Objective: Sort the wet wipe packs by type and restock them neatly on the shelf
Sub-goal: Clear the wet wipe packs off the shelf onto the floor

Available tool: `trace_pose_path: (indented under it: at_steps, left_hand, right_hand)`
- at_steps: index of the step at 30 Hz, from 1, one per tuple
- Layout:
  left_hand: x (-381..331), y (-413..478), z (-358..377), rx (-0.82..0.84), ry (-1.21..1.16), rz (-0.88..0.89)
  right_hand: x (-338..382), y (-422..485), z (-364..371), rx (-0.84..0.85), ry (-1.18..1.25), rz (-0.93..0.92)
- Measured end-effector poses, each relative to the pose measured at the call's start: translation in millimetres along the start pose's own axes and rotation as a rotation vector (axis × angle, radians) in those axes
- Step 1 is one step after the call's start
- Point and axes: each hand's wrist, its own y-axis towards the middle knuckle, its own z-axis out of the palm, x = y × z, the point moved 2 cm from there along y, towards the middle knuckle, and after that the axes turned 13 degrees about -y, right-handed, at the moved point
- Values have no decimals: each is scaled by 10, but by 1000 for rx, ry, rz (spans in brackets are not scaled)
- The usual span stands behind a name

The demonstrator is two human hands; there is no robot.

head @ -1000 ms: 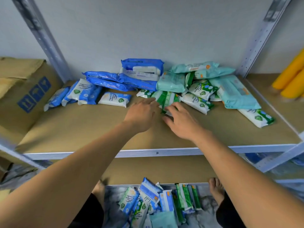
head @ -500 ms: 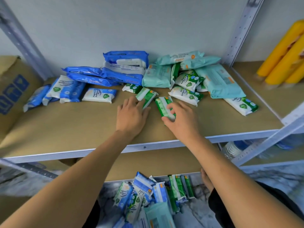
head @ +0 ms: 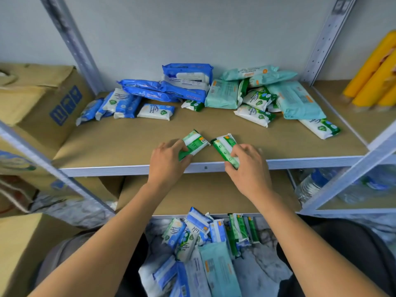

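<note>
Cardboard box at far left, outside the shelf post. On the shelf board, toward the back: small blue-and-white packs, then large blue packs stacked against the wall. Near the front edge, left hand curled round the near end of the left green pack; just beside it, the right green pack, pinched at its near end by the right hand. Further right at the back, teal packs heaped with green-and-white packs. Yellow rolls at far right. Below, near the knees, a loose pile of mixed packs.
</note>
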Motion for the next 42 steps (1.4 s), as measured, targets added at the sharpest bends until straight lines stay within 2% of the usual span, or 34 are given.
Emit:
trace_pose_path:
  at_steps: [4,7,9,12,17,21,26,31,33,36,37,42]
  left_hand:
    - [-36,-425,-87,-109,-29,-2]
    - [-39,-811,-24,-126,-50,-39]
    - [19,-1081,104,-78,-92,-108]
    - [205,-1460,398,28,-163,-228]
    - [670,-2044,924,233,-163,-622]
    - [1022,-2370,1256,390,-134,-810]
    - [1175,-2428,1527,367,-159,-880]
    - [1214,-2317,1714,235,-186,-835]
    - [1251,-2289,1793,235,-209,-834]
    - [1333,-2304,1954,458,-199,-886]
    - [1364,-2310,1989,526,-193,-911]
    - [1568,-2347,2059,645,-168,-909]
  right_hand:
    - [101,-418,57,-79,20,1]
    - [118,-805,305,-43,118,13]
    - [88,-1028,526,15,154,39]
    - [5,-1332,888,159,118,128]
    - [-229,-1786,1491,541,66,341]
    - [-400,-2029,1873,757,9,430]
    - [-474,-1969,2172,777,3,453]
    - [-467,-1703,2375,600,79,442]
    - [-493,-1629,2478,669,73,397]
    - [-590,-1624,2649,976,38,299]
    - [-636,-1633,2685,1022,27,279]
    - [-754,-1655,2726,1040,23,230]
